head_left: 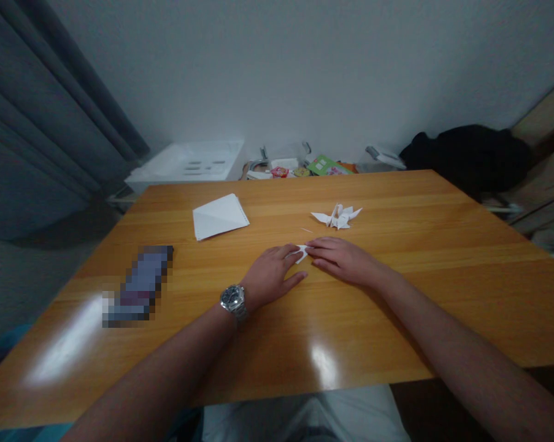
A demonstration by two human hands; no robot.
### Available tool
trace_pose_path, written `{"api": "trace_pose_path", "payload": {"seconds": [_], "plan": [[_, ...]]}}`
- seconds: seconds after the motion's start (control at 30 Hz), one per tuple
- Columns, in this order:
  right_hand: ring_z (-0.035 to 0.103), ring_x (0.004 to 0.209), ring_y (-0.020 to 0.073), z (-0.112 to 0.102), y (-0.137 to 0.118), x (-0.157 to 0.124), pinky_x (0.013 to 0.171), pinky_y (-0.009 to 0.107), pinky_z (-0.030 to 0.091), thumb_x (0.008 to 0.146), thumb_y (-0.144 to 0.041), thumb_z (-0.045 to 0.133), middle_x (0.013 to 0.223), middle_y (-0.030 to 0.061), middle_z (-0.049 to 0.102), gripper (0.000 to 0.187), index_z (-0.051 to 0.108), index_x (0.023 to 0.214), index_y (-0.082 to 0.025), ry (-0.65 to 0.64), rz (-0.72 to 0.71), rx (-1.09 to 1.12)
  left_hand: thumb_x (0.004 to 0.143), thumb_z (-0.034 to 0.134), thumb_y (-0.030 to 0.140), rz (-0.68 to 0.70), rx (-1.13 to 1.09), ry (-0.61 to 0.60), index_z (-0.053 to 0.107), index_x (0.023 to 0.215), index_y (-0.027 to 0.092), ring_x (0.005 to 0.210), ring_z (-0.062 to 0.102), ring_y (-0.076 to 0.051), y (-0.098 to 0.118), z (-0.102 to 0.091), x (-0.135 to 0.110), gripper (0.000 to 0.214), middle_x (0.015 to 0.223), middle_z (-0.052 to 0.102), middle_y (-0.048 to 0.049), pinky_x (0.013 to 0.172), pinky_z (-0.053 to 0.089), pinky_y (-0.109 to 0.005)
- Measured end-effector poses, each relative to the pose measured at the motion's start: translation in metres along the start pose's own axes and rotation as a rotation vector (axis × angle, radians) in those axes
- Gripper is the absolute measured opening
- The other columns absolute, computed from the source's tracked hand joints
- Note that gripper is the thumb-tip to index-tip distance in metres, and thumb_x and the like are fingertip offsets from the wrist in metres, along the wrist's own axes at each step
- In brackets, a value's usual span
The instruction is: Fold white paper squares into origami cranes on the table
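A small piece of folded white paper lies on the wooden table between my hands, mostly covered by fingertips. My left hand, with a metal watch on its wrist, rests its fingers on the paper's left part, the thumb stretched out apart. From the other side, the extended fingers of my right hand touch the paper's right edge. Neither hand is closed around it. Just beyond the right hand sits a folded white paper crane with its wings spread.
A stack of white paper sheets lies at the table's back left. Nearer on the left is a blurred-out dark device. A thin white strip lies near the crane. Behind the table stand a white tray and a green packet.
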State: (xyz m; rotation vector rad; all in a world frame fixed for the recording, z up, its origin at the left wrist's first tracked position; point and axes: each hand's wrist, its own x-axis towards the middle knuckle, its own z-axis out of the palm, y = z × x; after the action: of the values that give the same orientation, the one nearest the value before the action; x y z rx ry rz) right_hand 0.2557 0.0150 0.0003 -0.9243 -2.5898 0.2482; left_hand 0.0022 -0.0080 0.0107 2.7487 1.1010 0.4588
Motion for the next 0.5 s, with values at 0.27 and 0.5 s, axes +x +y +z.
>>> {"api": "trace_pose_path", "payload": {"seconds": [0.27, 0.5], "plan": [[0.062, 0.117, 0.0257, 0.003, -0.003, 0.0, 0.102, 0.045, 0.05, 0.101, -0.03, 0.051, 0.127, 0.012, 0.067, 0.031, 0.07, 0.124, -0.022, 0.021, -0.012, 0.017, 0.099, 0.053, 0.04, -0.049, -0.041, 0.06, 0.06, 0.129, 0.02, 0.117, 0.061, -0.024, -0.005, 0.004, 0.002, 0.037, 0.132, 0.062, -0.0082, 0.103, 0.049, -0.04], [0.063, 0.108, 0.0252, 0.001, -0.01, 0.002, 0.095, 0.044, 0.053, 0.1, -0.029, 0.052, 0.117, 0.012, 0.068, 0.028, 0.074, 0.115, -0.021, 0.028, 0.003, 0.05, 0.099, 0.054, 0.035, -0.077, -0.005, 0.073, 0.068, 0.12, 0.022, 0.113, 0.062, -0.024, -0.009, 0.005, 0.002, 0.028, 0.129, 0.064, -0.0078, 0.1, 0.051, -0.041]]}}
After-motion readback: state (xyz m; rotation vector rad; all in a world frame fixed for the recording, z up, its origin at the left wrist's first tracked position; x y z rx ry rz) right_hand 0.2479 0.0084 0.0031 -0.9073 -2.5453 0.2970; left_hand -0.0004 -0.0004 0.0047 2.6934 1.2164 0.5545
